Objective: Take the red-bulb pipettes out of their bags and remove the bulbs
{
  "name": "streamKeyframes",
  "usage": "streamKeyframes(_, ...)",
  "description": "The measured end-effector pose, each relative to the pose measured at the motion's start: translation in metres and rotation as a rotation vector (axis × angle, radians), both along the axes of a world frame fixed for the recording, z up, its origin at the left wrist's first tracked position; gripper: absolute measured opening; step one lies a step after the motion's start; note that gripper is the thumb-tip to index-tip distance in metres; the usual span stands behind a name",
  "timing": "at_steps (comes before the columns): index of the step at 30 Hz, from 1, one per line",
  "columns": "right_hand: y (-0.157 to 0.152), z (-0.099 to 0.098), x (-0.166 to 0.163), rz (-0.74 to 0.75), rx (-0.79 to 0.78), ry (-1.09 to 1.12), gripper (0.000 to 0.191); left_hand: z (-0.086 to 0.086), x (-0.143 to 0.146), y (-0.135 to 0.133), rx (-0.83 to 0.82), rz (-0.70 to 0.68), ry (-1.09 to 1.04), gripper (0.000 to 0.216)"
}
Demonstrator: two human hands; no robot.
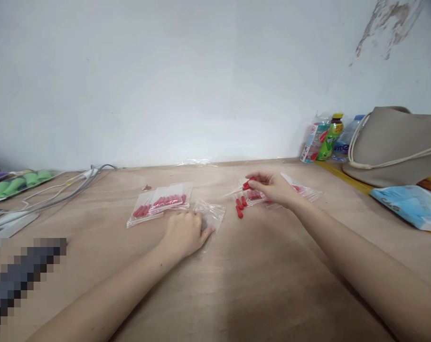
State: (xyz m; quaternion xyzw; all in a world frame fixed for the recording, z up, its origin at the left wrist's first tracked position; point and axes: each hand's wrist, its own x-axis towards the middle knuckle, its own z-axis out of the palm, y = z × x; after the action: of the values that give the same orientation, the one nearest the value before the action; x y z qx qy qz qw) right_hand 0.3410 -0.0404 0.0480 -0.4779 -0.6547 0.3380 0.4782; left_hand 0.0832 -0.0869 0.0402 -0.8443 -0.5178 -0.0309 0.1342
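My left hand (185, 232) lies on the table with curled fingers and the thumb out, holding down a clear plastic bag (215, 214). In my right hand (272, 185), thumb and fingers pinch small red-handled sticks (249, 184) with thin pale shafts pointing left. Just below it, loose red-handled pieces (239, 209) lie on the table, a few close together. Partly under my right hand and forearm is a pile of clear bags (304, 191) with red pieces in them. Left of the empty-looking bag, more filled bags (158, 202) overlap, each showing a row of red handles.
Wooden table (215, 294) against a white wall. At right stand bottles (331, 137), a grey bag with rope handles (397, 142) and a blue-white packet (407, 204). At left lie cables (73, 185), a tray of green items (19, 184) and a pixelated dark object (23, 280).
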Motion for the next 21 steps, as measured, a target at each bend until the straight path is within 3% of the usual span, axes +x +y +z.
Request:
streamKeyframes(4, 0.004, -0.014, -0.002, -0.323, 0.386, -0.137, 0.022, -0.009, -0.006, 0.017, 0.016, -0.305, -0.227, 0.030)
streamKeyframes(7, 0.002, -0.030, -0.012, -0.343, 0.639, -0.397, 0.020, -0.018, -0.010, 0.028, -0.134, -0.465, -0.338, 0.037)
streamKeyframes(11, 0.000, -0.043, -0.021, -0.243, 0.861, -0.726, 0.021, -0.027, -0.009, 0.035, -0.226, -0.414, -0.375, 0.044)
streamKeyframes(15, 0.001, -0.044, -0.017, -0.281, 1.009, -0.839, 0.023, -0.031, -0.007, 0.037, -0.211, -0.373, -0.399, 0.046)
streamKeyframes(21, 0.000, -0.043, -0.011, -0.283, 1.055, -0.984, 0.021, -0.034, -0.007, 0.037, -0.185, -0.376, -0.421, 0.045)
